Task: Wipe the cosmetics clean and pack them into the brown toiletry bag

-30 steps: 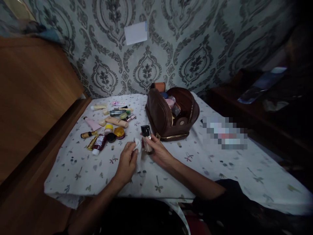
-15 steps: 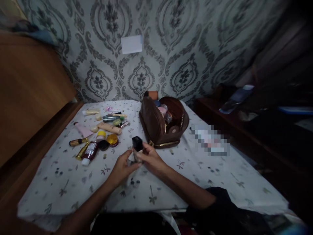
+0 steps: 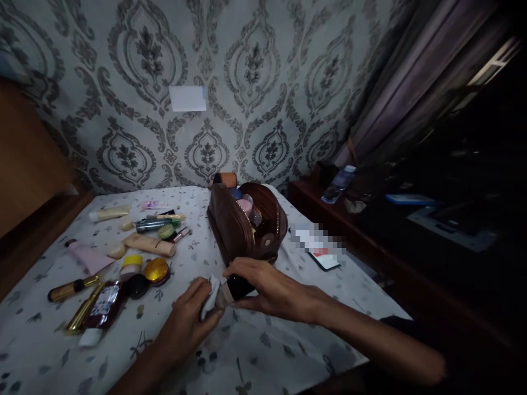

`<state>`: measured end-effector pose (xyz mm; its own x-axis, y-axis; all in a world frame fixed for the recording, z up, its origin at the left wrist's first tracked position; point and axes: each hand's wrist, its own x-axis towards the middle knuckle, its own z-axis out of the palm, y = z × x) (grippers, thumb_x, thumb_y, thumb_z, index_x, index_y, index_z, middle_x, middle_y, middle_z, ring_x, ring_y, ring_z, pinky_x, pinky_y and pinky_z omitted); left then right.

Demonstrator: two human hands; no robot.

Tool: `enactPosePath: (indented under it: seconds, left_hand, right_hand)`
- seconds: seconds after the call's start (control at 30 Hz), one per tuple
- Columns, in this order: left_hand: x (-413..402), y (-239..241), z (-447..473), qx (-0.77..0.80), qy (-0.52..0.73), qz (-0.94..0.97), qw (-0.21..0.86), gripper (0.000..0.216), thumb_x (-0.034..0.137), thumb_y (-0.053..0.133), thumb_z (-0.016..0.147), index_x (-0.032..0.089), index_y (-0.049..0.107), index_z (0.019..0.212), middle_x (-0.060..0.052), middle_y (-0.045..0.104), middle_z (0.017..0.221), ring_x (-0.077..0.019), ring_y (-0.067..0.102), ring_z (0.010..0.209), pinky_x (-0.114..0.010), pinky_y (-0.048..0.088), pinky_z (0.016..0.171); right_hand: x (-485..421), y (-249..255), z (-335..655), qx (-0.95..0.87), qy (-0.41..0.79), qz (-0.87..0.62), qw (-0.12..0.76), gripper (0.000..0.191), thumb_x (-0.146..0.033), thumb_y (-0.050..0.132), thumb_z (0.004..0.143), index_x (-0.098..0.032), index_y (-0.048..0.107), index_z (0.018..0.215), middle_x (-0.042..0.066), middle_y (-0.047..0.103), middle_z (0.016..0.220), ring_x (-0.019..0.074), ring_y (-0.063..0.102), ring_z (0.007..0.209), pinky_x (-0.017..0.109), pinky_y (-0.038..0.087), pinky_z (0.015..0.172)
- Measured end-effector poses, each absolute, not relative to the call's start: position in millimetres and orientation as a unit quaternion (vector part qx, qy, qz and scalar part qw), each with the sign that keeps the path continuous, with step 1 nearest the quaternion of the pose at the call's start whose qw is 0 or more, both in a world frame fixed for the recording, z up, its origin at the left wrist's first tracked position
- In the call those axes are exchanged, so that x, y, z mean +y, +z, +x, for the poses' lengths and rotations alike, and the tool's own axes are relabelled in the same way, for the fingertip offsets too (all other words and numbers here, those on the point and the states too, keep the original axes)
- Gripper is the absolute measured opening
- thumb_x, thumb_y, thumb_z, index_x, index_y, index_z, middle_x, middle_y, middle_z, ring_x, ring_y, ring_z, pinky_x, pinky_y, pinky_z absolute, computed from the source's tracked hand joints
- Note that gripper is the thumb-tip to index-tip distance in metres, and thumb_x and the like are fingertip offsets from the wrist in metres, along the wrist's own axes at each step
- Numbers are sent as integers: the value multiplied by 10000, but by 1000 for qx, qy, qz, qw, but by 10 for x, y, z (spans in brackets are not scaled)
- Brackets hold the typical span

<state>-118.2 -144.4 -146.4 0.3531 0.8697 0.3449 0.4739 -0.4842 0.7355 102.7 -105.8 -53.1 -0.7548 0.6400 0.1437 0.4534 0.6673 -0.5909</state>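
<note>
A small cosmetic bottle with a black cap (image 3: 240, 286) and a clear beige body (image 3: 224, 295) lies tilted between my hands, above the table. My right hand (image 3: 274, 289) grips it by the cap, fingers closed. A crumpled white tissue or wipe (image 3: 210, 299) is pinched in my left hand (image 3: 186, 317) and pressed against the bottle's base. Just behind my right hand stands an open brown cosmetic bag (image 3: 227, 230), unzipped, with a pink item (image 3: 244, 206) and other small things inside.
To the left lie several cosmetics: a beige tube (image 3: 150, 244), a gold-lidded jar (image 3: 156, 271), a dark red bottle (image 3: 105, 303) and a pink tube (image 3: 88, 257). A blurred-out phone-like object (image 3: 325, 257) rests right of the bag. A water bottle (image 3: 338, 184) sits on the dark furniture beyond.
The bottle has gone from upright to tilted sideways, its cap now toward the right. My right hand has shifted to grip the cap from above. The view has turned right.
</note>
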Motion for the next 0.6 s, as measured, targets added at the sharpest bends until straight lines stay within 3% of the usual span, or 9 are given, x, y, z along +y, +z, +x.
enactPosePath:
  seconds: [0.13, 0.23, 0.43, 0.6]
  left_hand:
    - [-1436, -1589, -1106, 416, 403, 784, 224, 171, 217, 624, 848, 208, 623, 1019, -78, 661, 1010, -212, 654, 923, -297, 544, 810]
    - [-1448, -1641, -1072, 418, 425, 777, 201, 176, 236, 618, 867, 214, 630, 1040, -85, 681, 1010, -218, 675, 928, -296, 560, 817]
    - [-1439, -1699, -1136, 459, 450, 742, 190, 215, 407, 608, 896, 214, 661, 972, -91, 716, 978, -241, 697, 902, -312, 587, 774]
    - [-1397, -1845, -1246, 501, 445, 720, 183, 321, 499, 571, 894, 218, 709, 969, -84, 753, 1005, -262, 719, 923, -349, 604, 809]
  right_hand:
    - [-1013, -266, 1004, -951, 134, -278, 13, 212, -214, 733, 820, -154, 606, 978, 67, 629, 973, 204, 582, 896, 295, 433, 693]
    - [-960, -131, 950, -961, 105, -254, -37, 180, -210, 724, 809, -161, 624, 950, 59, 641, 930, 207, 581, 873, 303, 411, 664]
    - [-712, 227, 1116, -948, 170, -266, 34, 161, -144, 703, 760, -199, 692, 910, 17, 675, 889, 163, 613, 820, 255, 423, 671]
    - [-347, 602, 1454, -918, 143, -358, 90, 236, -230, 788, 706, -222, 743, 938, -19, 695, 846, 144, 615, 757, 237, 407, 671]
